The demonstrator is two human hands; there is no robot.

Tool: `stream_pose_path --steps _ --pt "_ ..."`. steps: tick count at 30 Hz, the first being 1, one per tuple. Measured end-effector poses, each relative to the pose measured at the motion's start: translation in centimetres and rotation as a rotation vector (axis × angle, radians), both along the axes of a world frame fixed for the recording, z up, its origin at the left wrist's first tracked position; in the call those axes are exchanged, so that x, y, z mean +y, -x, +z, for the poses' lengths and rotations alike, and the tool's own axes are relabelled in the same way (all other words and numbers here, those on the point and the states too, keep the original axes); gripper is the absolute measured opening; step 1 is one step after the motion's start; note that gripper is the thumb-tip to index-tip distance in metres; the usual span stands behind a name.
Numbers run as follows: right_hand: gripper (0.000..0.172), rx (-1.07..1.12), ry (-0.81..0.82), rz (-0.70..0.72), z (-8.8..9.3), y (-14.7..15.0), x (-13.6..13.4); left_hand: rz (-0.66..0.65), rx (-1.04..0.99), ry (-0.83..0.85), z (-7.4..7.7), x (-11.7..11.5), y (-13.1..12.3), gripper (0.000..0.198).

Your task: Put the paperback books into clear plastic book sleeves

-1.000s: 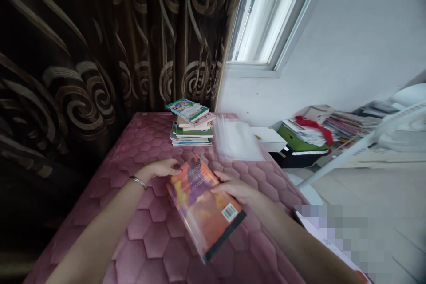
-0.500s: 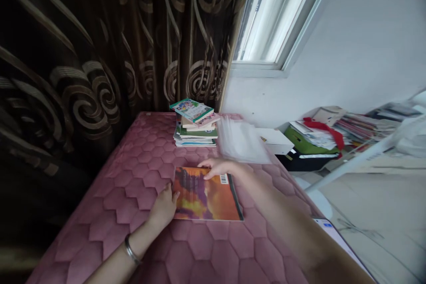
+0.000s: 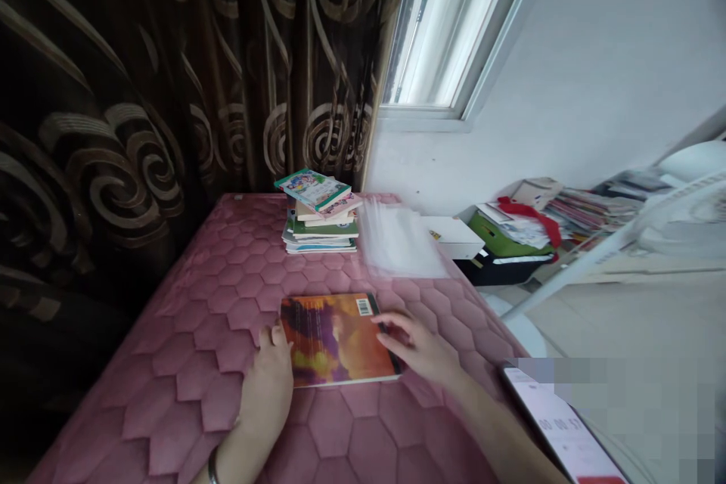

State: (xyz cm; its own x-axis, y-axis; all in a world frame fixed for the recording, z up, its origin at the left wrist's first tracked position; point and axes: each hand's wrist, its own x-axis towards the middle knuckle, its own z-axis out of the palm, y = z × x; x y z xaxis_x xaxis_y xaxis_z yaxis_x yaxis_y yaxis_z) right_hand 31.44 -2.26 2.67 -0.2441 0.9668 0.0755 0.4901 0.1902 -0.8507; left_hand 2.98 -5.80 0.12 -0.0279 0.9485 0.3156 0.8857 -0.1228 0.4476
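Observation:
An orange and purple book (image 3: 334, 340) lies flat on the pink quilted surface, its barcode side up. My left hand (image 3: 269, 374) is at the book's left edge, fingers curled against it and the thumb along the edge; the fingers' undersides are hidden. Over the right edge reaches my right hand (image 3: 417, 348), with thumb and fingers apart and the tips touching the cover. Farther back stands an uneven stack of books (image 3: 323, 227), topped by a tilted green-edged book (image 3: 314, 189). Beside the stack rests a pile of clear plastic sleeves (image 3: 400, 242).
A phone (image 3: 559, 423) showing a timer is at the lower right. Behind the sleeves is a white box (image 3: 457, 237). A dark bin (image 3: 504, 268) filled with papers stands beyond the surface's right edge. A patterned curtain (image 3: 187, 91) hangs along the left.
My right hand has moved from the book's far edge to its right edge. My left hand's thumb has slid back from the cover to the left edge. The camera view has shifted slightly.

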Motion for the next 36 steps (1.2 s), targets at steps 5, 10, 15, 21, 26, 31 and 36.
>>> stream_pose_path --steps 5,10,15,21,26,31,36 --pt "0.03 -0.055 -0.095 0.115 -1.3 -1.0 -3.0 -0.043 0.359 0.04 2.5 0.1 0.2 0.044" --pt "0.04 -0.117 -0.122 0.194 -1.4 -1.2 -3.1 -0.327 0.09 0.174 3.6 3.5 2.8 0.036" --pt "0.037 -0.157 -0.128 0.177 -1.3 -1.5 -2.9 -0.371 -0.153 0.186 3.7 7.0 3.9 0.025" --pt "0.018 -0.205 -0.171 0.149 -1.5 -1.3 -2.6 -0.351 -0.5 0.197 1.6 7.8 4.0 0.04" --pt "0.025 -0.177 -0.159 -0.061 0.9 -0.9 -1.8 -0.271 -0.773 0.25 0.8 7.7 5.3 0.061" --pt "0.027 -0.211 -0.287 -0.272 4.9 -0.4 3.8 -0.174 -0.856 0.209 -0.7 8.3 5.4 0.054" --pt "0.031 -0.162 -0.229 -0.255 6.3 1.1 12.4 -0.2 -0.818 0.098 -1.9 8.6 5.0 0.055"
